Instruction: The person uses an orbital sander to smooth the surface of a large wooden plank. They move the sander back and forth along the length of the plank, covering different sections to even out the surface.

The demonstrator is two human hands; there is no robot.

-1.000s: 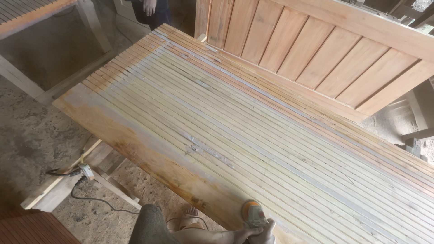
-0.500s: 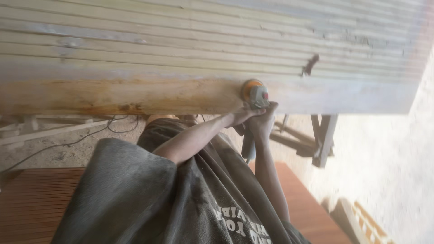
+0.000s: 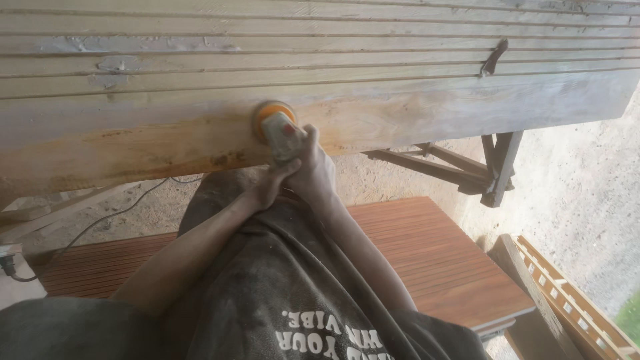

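Two hands are wrapped around one small power sander (image 3: 279, 133), and they are ours. Our right hand (image 3: 313, 170) sits on top of the tool's grey body, with its fingers curled tight around it. Our left hand (image 3: 270, 187) comes in from below and to the left, and its fingers are also closed on the tool, just under the right hand, so the two hands touch. The sander has a round orange pad at its front. That pad lies flat on the wide front edge board (image 3: 400, 117) of a big wooden panel (image 3: 333, 40). The pad sits near the middle of that board, close to its lower edge. The board is pale and grey on the right side and more orange and brown on the left side (image 3: 133, 150). Above it, the panel is made of many thin slats that run side by side from left to right. A small dark mark (image 3: 493, 57) shows on the slats far to the right of the sander. Under the panel we see a dark wooden stand (image 3: 497, 167) on the dusty floor. A flat reddish-brown slatted panel (image 3: 427, 253) lies low beside our legs. A black cord (image 3: 100, 220) runs over the floor on the left. Our dark grey shirt (image 3: 280, 293) fills the bottom of the view.
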